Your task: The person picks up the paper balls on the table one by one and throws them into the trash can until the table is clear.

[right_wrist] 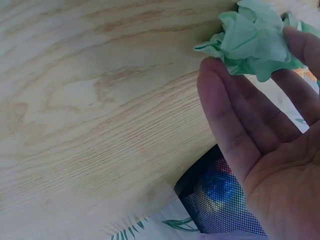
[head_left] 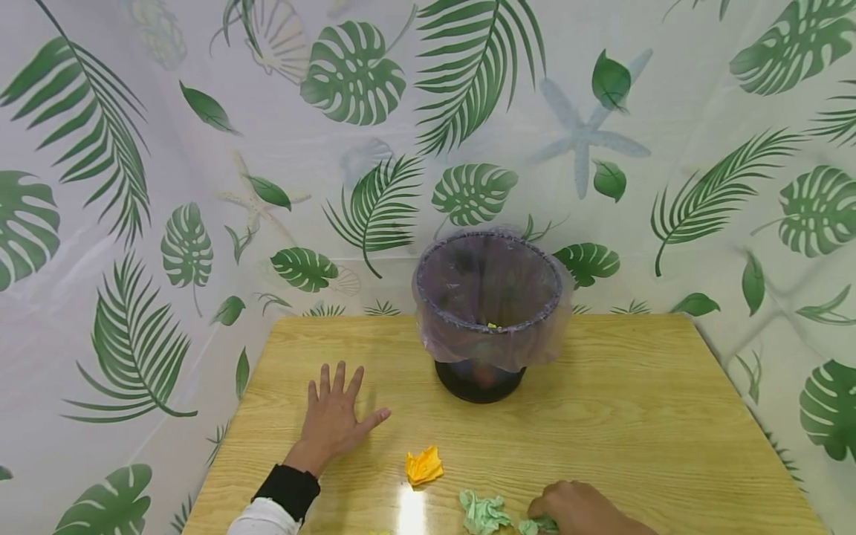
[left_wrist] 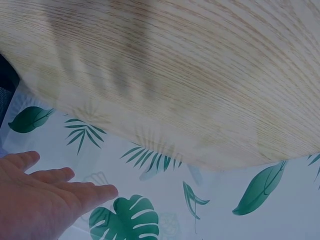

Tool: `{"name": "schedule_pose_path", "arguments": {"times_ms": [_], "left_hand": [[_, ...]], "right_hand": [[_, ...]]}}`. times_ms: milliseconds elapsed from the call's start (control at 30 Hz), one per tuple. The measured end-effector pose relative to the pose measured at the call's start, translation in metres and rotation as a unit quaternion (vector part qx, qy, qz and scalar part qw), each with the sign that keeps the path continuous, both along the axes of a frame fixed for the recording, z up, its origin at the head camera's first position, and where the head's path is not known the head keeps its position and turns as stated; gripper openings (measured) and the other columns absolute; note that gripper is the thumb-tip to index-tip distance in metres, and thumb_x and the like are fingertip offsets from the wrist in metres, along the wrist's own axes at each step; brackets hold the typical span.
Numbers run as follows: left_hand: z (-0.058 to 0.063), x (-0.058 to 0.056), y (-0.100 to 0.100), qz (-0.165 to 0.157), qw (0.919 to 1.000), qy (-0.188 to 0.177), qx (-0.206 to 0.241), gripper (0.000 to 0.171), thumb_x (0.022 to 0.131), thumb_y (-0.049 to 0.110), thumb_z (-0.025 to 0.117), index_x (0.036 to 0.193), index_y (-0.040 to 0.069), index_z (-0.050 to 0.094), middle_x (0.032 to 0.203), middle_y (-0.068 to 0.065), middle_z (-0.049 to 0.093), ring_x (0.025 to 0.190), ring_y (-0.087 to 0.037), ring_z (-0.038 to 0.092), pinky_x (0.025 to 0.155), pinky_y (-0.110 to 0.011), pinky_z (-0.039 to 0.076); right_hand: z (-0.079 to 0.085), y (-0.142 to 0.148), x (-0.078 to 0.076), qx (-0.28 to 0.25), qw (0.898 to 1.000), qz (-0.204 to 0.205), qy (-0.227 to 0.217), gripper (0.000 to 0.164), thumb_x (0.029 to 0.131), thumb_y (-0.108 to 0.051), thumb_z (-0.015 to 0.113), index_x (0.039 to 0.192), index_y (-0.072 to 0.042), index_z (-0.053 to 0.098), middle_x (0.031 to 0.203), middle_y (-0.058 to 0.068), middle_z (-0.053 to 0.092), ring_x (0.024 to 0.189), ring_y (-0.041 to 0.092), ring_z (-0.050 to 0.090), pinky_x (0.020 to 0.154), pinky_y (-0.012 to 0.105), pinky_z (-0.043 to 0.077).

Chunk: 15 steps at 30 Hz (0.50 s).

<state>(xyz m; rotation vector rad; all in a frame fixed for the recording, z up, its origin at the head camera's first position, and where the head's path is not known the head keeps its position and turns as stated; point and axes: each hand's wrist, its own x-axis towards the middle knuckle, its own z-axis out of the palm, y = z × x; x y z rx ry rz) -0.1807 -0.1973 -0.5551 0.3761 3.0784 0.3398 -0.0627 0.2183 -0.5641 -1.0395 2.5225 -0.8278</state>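
My right hand (head_left: 580, 510) is low at the table's near side, fingers curled round a crumpled green paper (head_left: 539, 525). In the right wrist view, green crumpled paper (right_wrist: 256, 42) sits between the thumb and the fingertips. Just left of that hand lies another crumpled green paper (head_left: 484, 512). My left hand (head_left: 332, 420) is spread out over the left part of the table, palm down and holding nothing; its fingers (left_wrist: 95, 195) show straight in the left wrist view. Between the hands lies a crumpled orange-yellow paper (head_left: 424, 467).
A dark mesh wastebasket (head_left: 478, 380) lined with a see-through purple bag (head_left: 435, 338) stands at the back middle of the wooden table (head_left: 642, 416). A bit of yellow (head_left: 380, 532) shows at the bottom edge. A leaf-patterned sheet (head_left: 281, 223) hangs behind and at both sides.
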Motion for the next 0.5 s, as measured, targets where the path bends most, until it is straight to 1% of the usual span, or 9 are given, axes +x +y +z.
{"name": "schedule_pose_path", "arguments": {"times_ms": [100, 233, 300, 367, 467, 500], "left_hand": [[0.0, 0.0, 0.0, 0.0, 1.0, -0.001, 0.002, 0.101, 0.09, 0.082, 0.047, 0.163, 0.013, 0.031, 0.167, -0.025, 0.019, 0.153, -0.052, 0.006, 0.118, -0.072, 0.01], [0.0, 0.0, 0.0, 0.0, 1.0, -0.001, 0.002, 0.102, 0.09, 0.082, 0.046, 0.163, 0.014, 0.03, 0.167, -0.025, 0.018, 0.153, -0.052, 0.005, 0.118, -0.072, 0.009], [0.0, 0.0, -0.001, 0.0, 1.0, 0.0, 0.002, 0.102, 0.09, 0.083, 0.046, 0.163, 0.014, 0.03, 0.167, -0.025, 0.019, 0.153, -0.052, 0.005, 0.118, -0.073, 0.01], [-0.001, 0.0, -0.001, 0.001, 1.0, 0.0, 0.003, 0.102, 0.09, 0.083, 0.046, 0.163, 0.014, 0.031, 0.167, -0.025, 0.018, 0.153, -0.052, 0.005, 0.118, -0.073, 0.01], [-0.001, 0.0, -0.002, 0.002, 1.0, 0.0, 0.002, 0.102, 0.09, 0.083, 0.045, 0.163, 0.013, 0.031, 0.167, -0.025, 0.018, 0.153, -0.052, 0.005, 0.118, -0.073, 0.009], [-0.001, 0.0, -0.002, 0.002, 1.0, 0.0, 0.002, 0.102, 0.09, 0.083, 0.046, 0.163, 0.013, 0.031, 0.167, -0.025, 0.018, 0.153, -0.052, 0.005, 0.118, -0.073, 0.009]], "right_hand": [[0.0, 0.0, 0.0, 0.004, 1.0, -0.002, -0.01, 0.041, 0.087, -0.059, 0.075, 0.078, -0.019, 0.078, 0.073, -0.023, 0.064, 0.064, -0.008, 0.055, 0.055, 0.016, 0.047], [0.0, -0.002, 0.0, 0.015, 0.999, -0.008, -0.027, 0.038, 0.088, -0.055, 0.076, 0.074, -0.02, 0.075, 0.069, -0.025, 0.06, 0.059, -0.01, 0.05, 0.052, 0.014, 0.044], [0.002, -0.002, 0.0, 0.025, 0.999, -0.012, -0.036, 0.032, 0.091, -0.046, 0.076, 0.073, -0.019, 0.075, 0.068, -0.024, 0.06, 0.058, -0.009, 0.05, 0.051, 0.015, 0.044], [0.004, -0.002, 0.0, 0.043, 0.998, -0.015, -0.037, 0.024, 0.09, -0.034, 0.079, 0.074, -0.017, 0.075, 0.068, -0.02, 0.062, 0.059, -0.008, 0.051, 0.051, 0.016, 0.045], [0.009, 0.0, -0.003, 0.066, 0.997, -0.016, -0.024, 0.012, 0.088, -0.017, 0.081, 0.078, -0.014, 0.075, 0.073, -0.014, 0.067, 0.063, -0.005, 0.056, 0.054, 0.018, 0.047], [0.012, 0.001, -0.005, 0.071, 0.997, -0.018, -0.017, 0.009, 0.087, -0.015, 0.082, 0.08, -0.012, 0.076, 0.075, -0.012, 0.069, 0.065, -0.004, 0.059, 0.056, 0.019, 0.049]]}}
